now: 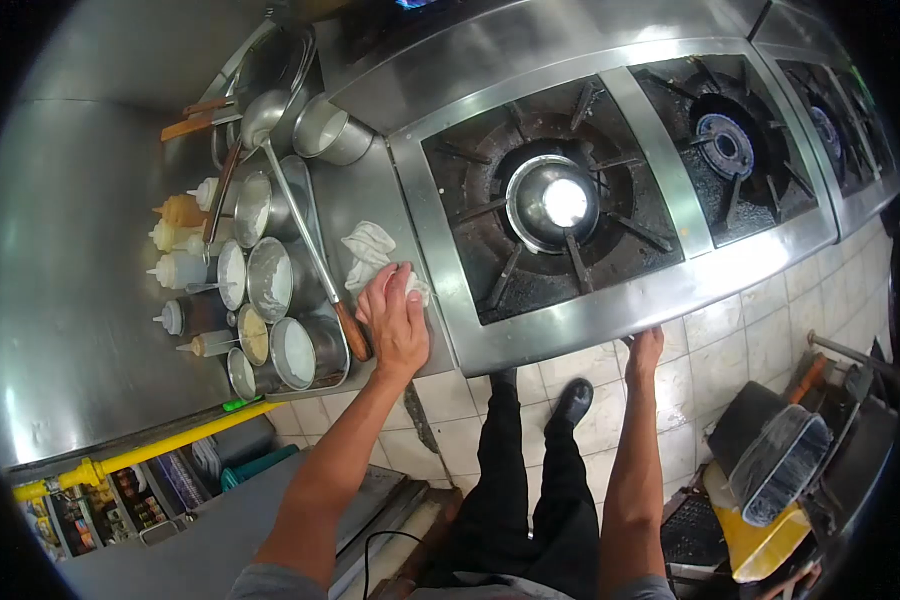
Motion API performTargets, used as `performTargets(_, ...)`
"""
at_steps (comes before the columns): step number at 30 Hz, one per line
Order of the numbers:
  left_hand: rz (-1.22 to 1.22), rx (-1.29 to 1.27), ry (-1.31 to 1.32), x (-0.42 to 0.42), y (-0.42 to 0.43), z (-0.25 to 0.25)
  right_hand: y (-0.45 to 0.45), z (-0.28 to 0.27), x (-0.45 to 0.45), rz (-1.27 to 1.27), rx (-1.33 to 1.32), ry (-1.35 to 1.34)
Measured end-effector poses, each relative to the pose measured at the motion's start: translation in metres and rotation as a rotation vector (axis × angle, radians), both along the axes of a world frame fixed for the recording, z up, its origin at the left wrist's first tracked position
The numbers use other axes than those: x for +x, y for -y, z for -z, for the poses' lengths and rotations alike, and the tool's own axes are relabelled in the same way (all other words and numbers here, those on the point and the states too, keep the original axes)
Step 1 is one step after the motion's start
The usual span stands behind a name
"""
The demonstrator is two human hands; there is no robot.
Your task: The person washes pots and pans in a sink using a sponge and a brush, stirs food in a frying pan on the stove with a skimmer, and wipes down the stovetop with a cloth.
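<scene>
My left hand [395,320] is on the steel counter just left of the stove, its fingers closed over a crumpled white cloth [369,245]. Part of the cloth spreads out beyond the fingertips. Beside that hand lies a long-handled ladle [300,225] with a wooden grip, resting across metal containers. My right hand [646,352] reaches down to the front edge of the stove [570,335]. Its fingers curl at the edge, and what they grip underneath is hidden. A shiny round metal piece [553,203] sits in the middle of the nearest burner.
Metal pots [270,280] with white contents crowd a tray on the left, beside several squeeze bottles [180,270]. A second burner [725,145] is to the right. A yellow pipe [170,450] runs along the counter front. Black bins [770,450] stand at lower right.
</scene>
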State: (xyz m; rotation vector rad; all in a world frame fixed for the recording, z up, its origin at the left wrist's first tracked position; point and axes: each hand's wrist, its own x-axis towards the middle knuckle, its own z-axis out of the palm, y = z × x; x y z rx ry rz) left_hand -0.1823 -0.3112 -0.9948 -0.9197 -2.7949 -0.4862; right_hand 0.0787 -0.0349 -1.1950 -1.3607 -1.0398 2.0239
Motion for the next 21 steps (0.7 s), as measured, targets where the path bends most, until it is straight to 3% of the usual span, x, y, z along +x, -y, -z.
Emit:
performTargets(4, -0.004, 0.007, 0.011, 0.001, -0.001, -0.002, 0.010, -0.013, -0.017, 0.126, 0.173, 0.029)
performTargets(7, -0.004, 0.001, 0.013, 0.001, 0.000, -0.001, 0.004, -0.005, -0.009, 0.019, 0.116, 0.043)
performTargets(9, -0.002, 0.000, 0.010, 0.001, 0.001, -0.001, 0.000, 0.005, -0.002, -0.006, -0.112, 0.016)
performTargets(15, 0.001, 0.008, 0.021, 0.000, 0.002, 0.002, 0.008, -0.004, -0.016, 0.066, 0.087, 0.028)
performTargets(21, 0.002, -0.015, -0.011, -0.001, 0.002, 0.001, -0.001, 0.007, -0.003, -0.020, -0.093, 0.023)
